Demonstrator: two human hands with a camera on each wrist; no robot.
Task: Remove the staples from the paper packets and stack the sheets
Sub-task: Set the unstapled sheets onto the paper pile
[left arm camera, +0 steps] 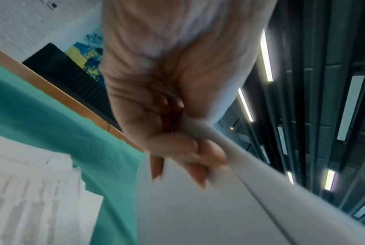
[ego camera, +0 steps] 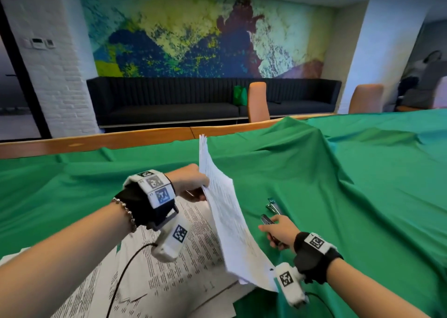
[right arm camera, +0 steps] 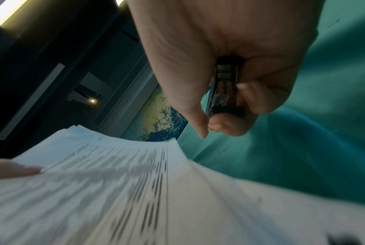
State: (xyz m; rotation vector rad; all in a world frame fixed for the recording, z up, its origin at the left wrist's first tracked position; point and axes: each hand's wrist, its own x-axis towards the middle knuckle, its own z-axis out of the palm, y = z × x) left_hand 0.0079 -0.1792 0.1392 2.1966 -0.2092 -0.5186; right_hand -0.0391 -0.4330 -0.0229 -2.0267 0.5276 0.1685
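My left hand (ego camera: 193, 182) pinches the edge of a stapled paper packet (ego camera: 227, 218) and holds it tilted up off the table; in the left wrist view the fingers (left arm camera: 183, 149) curl round that packet (left arm camera: 198, 207). A dark staple (ego camera: 271, 269) shows at the packet's near corner. My right hand (ego camera: 278, 230) grips a black staple remover (ego camera: 267, 219) just right of the packet; in the right wrist view the remover (right arm camera: 225, 89) lies in my curled fingers above the printed packet (right arm camera: 114, 190). Loose printed sheets (ego camera: 169, 264) lie on the table under my left arm.
A green cloth (ego camera: 350, 196) covers the table and bunches into a raised fold at the centre right. A small metal stapler (ego camera: 273, 205) lies on the cloth beyond my right hand. Orange chairs (ego camera: 258, 102) stand behind the wooden table edge (ego camera: 121, 138).
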